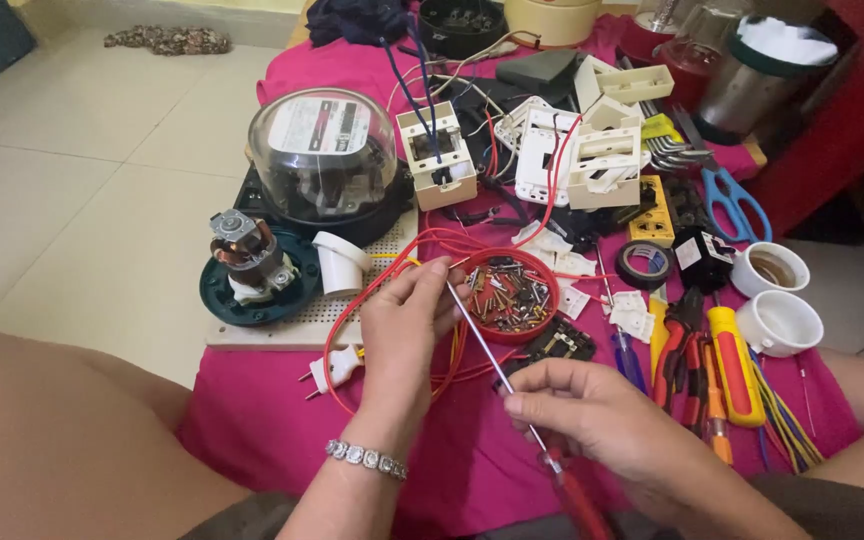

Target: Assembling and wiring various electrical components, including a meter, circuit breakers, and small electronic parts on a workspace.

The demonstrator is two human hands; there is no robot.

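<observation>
Pinching something small at the tip of a screwdriver, left hand near the centre of the frame, fingers drawn together, a bracelet at the wrist; what sits between the fingertips too small to tell. Gripping the same screwdriver lower down, right hand at lower centre, fingers closed round the thin metal shaft, red handle running off the bottom edge. Looping under and around both hands, red wire, ending at a white two-pin plug to the left. Sitting just right of the left hand, a red round lid full of small screws and pins, on a pink cloth. Standing in the upper left, a glass-domed electricity meter, with a small motor on a dark green base below it. Lying at right, red-handled pliers, a yellow and red screwdriver, a roll of black tape, blue scissors and two white cups.
</observation>
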